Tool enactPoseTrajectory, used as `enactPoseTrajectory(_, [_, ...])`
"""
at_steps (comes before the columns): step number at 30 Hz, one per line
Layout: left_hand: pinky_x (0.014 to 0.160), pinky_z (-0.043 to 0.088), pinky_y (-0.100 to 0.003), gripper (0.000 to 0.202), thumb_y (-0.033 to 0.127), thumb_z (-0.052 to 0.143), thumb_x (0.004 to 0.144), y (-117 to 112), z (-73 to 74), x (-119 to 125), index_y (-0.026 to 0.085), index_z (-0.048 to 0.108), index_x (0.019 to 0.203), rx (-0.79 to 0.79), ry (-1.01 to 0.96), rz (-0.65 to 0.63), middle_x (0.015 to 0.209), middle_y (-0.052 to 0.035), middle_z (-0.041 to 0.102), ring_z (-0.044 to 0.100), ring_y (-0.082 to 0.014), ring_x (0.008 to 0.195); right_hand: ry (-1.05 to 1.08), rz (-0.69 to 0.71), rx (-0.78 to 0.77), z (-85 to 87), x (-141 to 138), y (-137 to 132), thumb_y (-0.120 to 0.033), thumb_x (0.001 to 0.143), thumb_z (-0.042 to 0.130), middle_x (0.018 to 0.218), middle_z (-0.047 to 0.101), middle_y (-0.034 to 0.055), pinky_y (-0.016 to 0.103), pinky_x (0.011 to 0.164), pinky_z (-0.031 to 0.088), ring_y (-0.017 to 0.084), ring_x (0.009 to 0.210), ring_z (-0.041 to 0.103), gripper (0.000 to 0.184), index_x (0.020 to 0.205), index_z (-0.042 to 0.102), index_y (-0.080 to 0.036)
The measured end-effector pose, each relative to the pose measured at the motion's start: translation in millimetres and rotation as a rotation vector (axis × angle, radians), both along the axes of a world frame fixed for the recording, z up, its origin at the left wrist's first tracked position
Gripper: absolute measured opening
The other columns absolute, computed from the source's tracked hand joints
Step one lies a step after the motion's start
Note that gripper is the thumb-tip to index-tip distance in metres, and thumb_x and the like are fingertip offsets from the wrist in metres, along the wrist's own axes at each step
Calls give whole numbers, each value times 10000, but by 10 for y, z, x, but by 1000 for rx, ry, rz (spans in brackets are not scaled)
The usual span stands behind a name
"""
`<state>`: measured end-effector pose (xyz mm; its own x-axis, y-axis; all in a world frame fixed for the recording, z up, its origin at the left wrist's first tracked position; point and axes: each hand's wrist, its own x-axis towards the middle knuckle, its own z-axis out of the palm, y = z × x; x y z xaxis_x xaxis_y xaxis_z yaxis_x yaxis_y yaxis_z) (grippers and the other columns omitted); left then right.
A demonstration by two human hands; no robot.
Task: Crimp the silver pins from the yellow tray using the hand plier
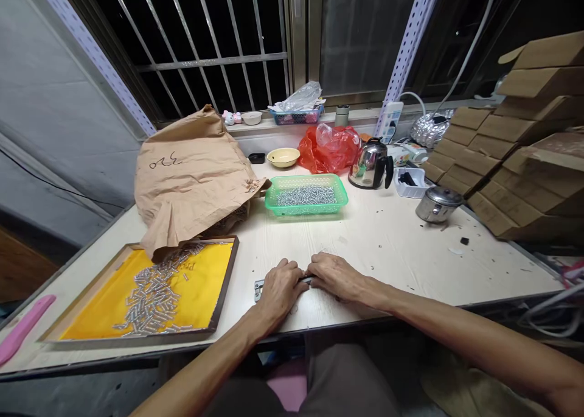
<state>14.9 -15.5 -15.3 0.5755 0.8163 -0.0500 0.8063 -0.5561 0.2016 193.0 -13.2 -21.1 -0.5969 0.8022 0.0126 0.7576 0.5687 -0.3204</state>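
- Grey metal part (258, 290) sits on the pale tabletop (387, 240) near its front edge, right of the shallow tray (227, 280) and on my side of the green basket (305, 210).
- Left hand (281, 287): palm down, fingers curled closed over the part; one end pokes out past the hand on the left.
- Right hand (336, 276): fingers bent well in, tips at a bit of metal between the hands. Can't tell if they're pinching it, or if both bits are one piece.
- Doing this well, my take: left pins the part flat, right does the fine work at fingertip level.
- Keep wrists low so nothing rocks; press straight down, not sideways.
- Watch skin at the part's edges.
- Loose pins (152, 301) look like rollers; keep my left elbow off that tray.
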Motion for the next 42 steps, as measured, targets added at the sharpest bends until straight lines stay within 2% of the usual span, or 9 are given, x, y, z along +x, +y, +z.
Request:
enactPoseTrajectory(6, [755,451,-309,123,284,566,847,-61,-38,11,193,648,836,61,-44,37,849,-40,642,550,-209,893,9,6,7,20,-15,9,-240,844,582,827,579,54,256,686,371,167,792,533,111,871,649,-155])
enactPoseTrajectory(10, [920,450,-369,151,232,606,819,-317,-153,-17,184,622,960,146,-146,83,1159,-77,608,511,-247,1126,12,72,-13,65,75,-16,-412,714,714,948,560,89,295,744,402,221,885,522,455,1068,615,-144])
enactPoseTrajectory(14, [1013,404,-417,249,132,523,851,-626,-354,26,166,570,1093,272,-253,121,1329,-128,496,398,-264,1282,80,144,-35,19,145,10,-378,879,522,1007,575,100,293,791,405,197,908,533,353,1134,584,-142])
enactPoseTrajectory(24, [1021,393,-444,155,185,480,886,-792,-361,114,181,585,1000,205,-367,137,1018,-64,644,564,-220,1048,-98,-135,185,67,-234,382,-251,901,495,928,608,98,359,822,339,229,954,485,187,928,656,-160])
enactPoseTrajectory(29, [969,442,-447,298,160,509,849,-835,-501,108,168,541,1145,242,-442,149,1148,-107,619,555,-265,1095,-67,296,153,242,-732,150,-261,888,519,1005,598,48,305,745,366,200,899,476,166,961,668,-264])
enactPoseTrajectory(33, [674,537,-359,202,250,539,837,-1018,-631,81,190,592,1022,367,-480,29,894,-90,690,649,-247,799,-101,538,185,201,-1097,-66,-232,849,556,929,591,56,317,689,361,222,899,458,119,806,667,-238])
enactPoseTrajectory(36, [522,482,-272,145,284,488,872,-1176,-495,-135,220,600,939,438,-524,-196,717,-49,665,622,-175,641,-116,619,189,75,-1206,-71,-177,854,510,888,574,69,320,702,366,205,865,469,141,764,619,-174])
enactPoseTrajectory(38, [519,464,-252,179,261,425,900,-1202,-276,-439,222,595,939,491,-550,-169,685,-39,648,598,-149,613,-41,628,119,-16,-1218,-59,-168,861,481,867,573,62,309,705,376,184,817,484,132,788,591,-161])
enactPoseTrajectory(42, [693,476,-288,272,218,324,938,-929,194,-1285,207,593,901,425,-340,442,793,-54,638,598,-168,757,353,451,-112,-93,-1202,-97,-188,884,432,839,580,26,255,663,414,137,728,513,104,892,535,-182])
